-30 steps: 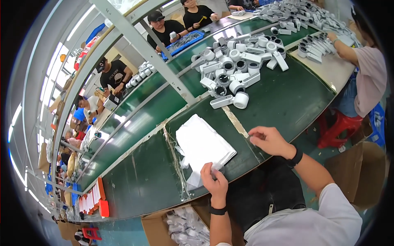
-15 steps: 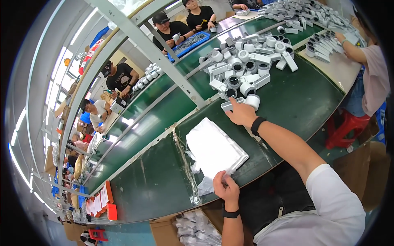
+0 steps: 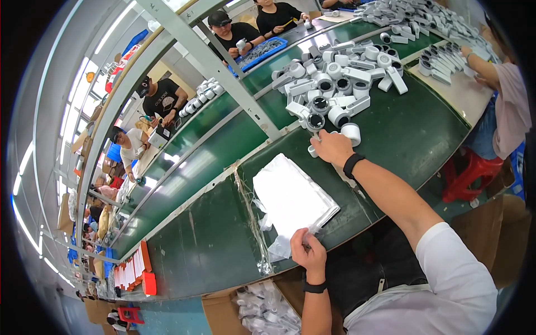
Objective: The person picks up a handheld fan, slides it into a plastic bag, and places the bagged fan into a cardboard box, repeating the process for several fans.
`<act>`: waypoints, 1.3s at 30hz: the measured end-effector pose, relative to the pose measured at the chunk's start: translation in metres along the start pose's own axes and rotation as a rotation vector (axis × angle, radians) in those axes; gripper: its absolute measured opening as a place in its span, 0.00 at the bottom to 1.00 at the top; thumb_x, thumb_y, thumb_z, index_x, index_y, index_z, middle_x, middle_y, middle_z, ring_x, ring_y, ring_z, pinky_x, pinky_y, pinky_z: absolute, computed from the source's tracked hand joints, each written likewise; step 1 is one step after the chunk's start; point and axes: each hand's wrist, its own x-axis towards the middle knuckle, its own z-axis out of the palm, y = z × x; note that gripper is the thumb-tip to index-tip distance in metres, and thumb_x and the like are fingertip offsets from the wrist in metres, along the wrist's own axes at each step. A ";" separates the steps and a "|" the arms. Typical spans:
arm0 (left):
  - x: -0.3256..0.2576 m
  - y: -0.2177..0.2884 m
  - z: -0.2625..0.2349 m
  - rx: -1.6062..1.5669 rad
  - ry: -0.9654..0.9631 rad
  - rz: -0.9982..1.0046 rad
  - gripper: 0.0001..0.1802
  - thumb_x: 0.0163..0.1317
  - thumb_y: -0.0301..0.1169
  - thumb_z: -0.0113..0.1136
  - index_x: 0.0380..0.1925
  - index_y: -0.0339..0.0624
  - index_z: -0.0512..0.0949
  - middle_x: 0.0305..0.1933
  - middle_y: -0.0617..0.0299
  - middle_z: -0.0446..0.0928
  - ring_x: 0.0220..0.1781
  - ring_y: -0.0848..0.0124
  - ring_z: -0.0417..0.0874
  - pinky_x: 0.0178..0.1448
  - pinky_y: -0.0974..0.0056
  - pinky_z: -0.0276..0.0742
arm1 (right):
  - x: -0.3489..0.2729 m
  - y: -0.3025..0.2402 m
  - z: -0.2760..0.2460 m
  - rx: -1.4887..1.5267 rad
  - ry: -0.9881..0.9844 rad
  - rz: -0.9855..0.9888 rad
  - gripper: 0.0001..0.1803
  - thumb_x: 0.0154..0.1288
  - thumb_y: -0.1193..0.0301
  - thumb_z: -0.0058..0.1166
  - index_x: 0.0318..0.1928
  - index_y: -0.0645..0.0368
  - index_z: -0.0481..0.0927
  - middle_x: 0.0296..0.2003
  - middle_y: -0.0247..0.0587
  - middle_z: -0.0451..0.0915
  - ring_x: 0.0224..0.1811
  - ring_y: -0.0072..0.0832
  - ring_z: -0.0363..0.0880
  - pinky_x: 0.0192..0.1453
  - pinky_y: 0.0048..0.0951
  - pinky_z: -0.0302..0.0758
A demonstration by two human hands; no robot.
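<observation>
My right hand (image 3: 334, 149) is at the near end of a heap of white parts (image 3: 340, 78), each with a round head and a flat handle. Its fingers are closed at a white round-headed part (image 3: 350, 133), whose handle is mostly covered by the hand; the fingertips come close to another part with a dark round face (image 3: 315, 121). Lower down, my left hand (image 3: 309, 252) pinches the edge of a clear plastic bag (image 3: 280, 248) between thumb and fingers. Beside it, a stack of flat white bags (image 3: 293, 192) lies on the dark green table (image 3: 206, 240).
An open carton (image 3: 220, 310) below the table holds several bagged white parts. Orange trays (image 3: 146, 257) stand at the table's left end. A metal frame post (image 3: 223, 84) rises by the heap. Co-workers sit across the line and at right, near a red stool (image 3: 472, 173).
My right hand has shifted slightly right and the white part under it has turned a little. The left hand stays on the bag edge, slightly higher in the picture.
</observation>
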 end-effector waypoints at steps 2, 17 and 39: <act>-0.001 -0.002 0.000 0.002 0.007 -0.006 0.11 0.56 0.15 0.53 0.40 0.31 0.77 0.40 0.54 0.78 0.37 0.67 0.78 0.40 0.68 0.73 | -0.010 0.009 -0.004 0.046 0.002 -0.021 0.20 0.64 0.51 0.50 0.43 0.55 0.77 0.29 0.49 0.83 0.34 0.48 0.82 0.39 0.47 0.77; 0.021 0.038 -0.028 -0.077 0.004 -0.360 0.11 0.64 0.21 0.57 0.46 0.28 0.78 0.38 0.59 0.79 0.37 0.77 0.77 0.42 0.74 0.73 | -0.184 0.040 -0.128 1.287 -0.586 -0.110 0.41 0.50 0.80 0.47 0.67 0.53 0.49 0.40 0.46 0.77 0.40 0.30 0.80 0.48 0.34 0.77; 0.045 0.073 -0.038 -0.492 -0.389 -0.721 0.06 0.57 0.21 0.67 0.34 0.32 0.81 0.31 0.64 0.81 0.31 0.80 0.78 0.38 0.75 0.72 | -0.198 0.058 -0.088 0.720 -0.947 -0.506 0.38 0.62 0.56 0.60 0.70 0.53 0.62 0.38 0.41 0.84 0.32 0.23 0.80 0.42 0.25 0.75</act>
